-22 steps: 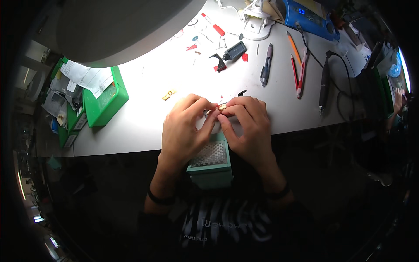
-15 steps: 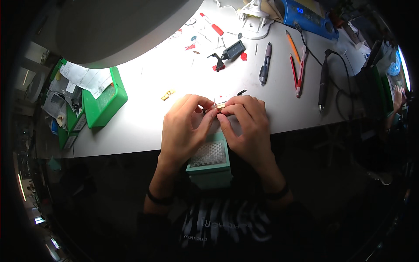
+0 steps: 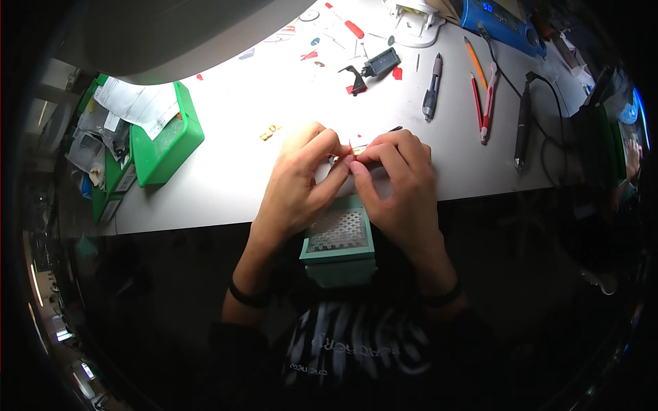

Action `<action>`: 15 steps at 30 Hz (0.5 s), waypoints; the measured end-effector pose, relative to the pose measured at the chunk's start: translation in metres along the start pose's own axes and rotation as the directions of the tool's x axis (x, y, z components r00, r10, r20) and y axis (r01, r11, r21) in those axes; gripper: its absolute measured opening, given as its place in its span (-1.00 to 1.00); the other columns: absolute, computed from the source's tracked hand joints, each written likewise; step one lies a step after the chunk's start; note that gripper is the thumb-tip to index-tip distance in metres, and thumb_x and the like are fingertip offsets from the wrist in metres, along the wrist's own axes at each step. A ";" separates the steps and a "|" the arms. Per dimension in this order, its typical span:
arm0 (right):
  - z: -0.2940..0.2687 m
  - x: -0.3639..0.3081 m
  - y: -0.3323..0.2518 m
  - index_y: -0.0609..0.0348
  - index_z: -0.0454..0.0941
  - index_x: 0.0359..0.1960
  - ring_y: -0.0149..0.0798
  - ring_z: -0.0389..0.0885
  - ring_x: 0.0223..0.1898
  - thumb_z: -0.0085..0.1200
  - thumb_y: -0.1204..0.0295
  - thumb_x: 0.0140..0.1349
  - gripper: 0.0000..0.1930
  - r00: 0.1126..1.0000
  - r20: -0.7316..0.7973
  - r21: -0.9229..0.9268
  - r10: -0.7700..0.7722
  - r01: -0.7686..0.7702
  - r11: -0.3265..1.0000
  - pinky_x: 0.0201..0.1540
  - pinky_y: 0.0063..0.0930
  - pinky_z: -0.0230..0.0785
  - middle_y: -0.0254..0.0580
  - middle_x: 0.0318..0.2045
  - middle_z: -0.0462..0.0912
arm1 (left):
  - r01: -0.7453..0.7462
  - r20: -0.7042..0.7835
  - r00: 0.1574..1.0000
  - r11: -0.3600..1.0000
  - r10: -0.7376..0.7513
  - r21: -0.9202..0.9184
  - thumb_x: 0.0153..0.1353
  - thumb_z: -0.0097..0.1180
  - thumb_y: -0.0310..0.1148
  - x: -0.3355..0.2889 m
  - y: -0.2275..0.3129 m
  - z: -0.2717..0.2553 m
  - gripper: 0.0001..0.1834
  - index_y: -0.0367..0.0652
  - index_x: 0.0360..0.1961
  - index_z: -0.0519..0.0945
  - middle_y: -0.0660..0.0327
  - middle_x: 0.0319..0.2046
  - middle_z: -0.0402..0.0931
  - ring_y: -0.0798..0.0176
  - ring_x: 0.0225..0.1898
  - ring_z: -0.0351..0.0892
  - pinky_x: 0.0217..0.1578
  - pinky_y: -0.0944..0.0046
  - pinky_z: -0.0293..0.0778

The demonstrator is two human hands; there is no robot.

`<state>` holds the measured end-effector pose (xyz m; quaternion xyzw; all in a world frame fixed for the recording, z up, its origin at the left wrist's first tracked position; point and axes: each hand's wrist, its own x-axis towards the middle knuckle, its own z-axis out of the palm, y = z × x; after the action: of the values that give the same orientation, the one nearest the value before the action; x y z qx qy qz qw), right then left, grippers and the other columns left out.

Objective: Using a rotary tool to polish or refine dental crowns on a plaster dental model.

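My left hand (image 3: pixel 301 175) and my right hand (image 3: pixel 401 178) meet above the front part of the table, fingertips almost touching. Between their pinched fingers is a small pale yellow piece (image 3: pixel 358 150) with a bit of red on it, mostly covered by the fingertips. Both hands are closed on it. Just beyond my right fingers a short dark stick-like end (image 3: pixel 395 129) shows. Left of my left hand lies a small bumpy yellow piece (image 3: pixel 270 131). Below my hands stands a mint-green box (image 3: pixel 337 259) with a perforated metal top.
Green bins (image 3: pixel 168 154) with papers and bags stand left, under a large lamp shade (image 3: pixel 185 34). Farther back lie a dark hinged holder (image 3: pixel 381 63), a pen (image 3: pixel 432 89) and pencils (image 3: pixel 478 99). A corded handpiece (image 3: pixel 524 123) and blue control unit (image 3: pixel 504 26) are right.
The view has shifted, so the tabletop things appear farther up and mostly to the right. My hands stay together around the small piece, with the fingers slightly rearranged.
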<state>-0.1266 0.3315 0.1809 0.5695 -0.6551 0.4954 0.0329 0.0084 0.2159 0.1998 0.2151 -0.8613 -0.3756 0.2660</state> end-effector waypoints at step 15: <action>0.009 0.000 0.004 0.13 0.47 -0.37 -0.14 0.50 -0.28 0.28 0.53 0.05 -0.81 0.999 -0.040 -0.122 -0.032 0.027 0.992 -0.17 -0.22 0.26 -0.23 -0.33 0.46 | -0.024 -0.080 0.997 0.990 0.013 -0.137 0.14 0.30 -0.52 -0.002 0.001 0.004 -0.89 -0.34 -0.37 0.61 0.10 -0.38 0.53 0.20 -0.32 0.60 -0.29 0.28 0.51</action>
<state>-0.1251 0.3250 0.1735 0.5657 -0.6746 0.4659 0.0885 0.0066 0.2197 0.1975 0.2030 -0.8241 -0.4229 0.3176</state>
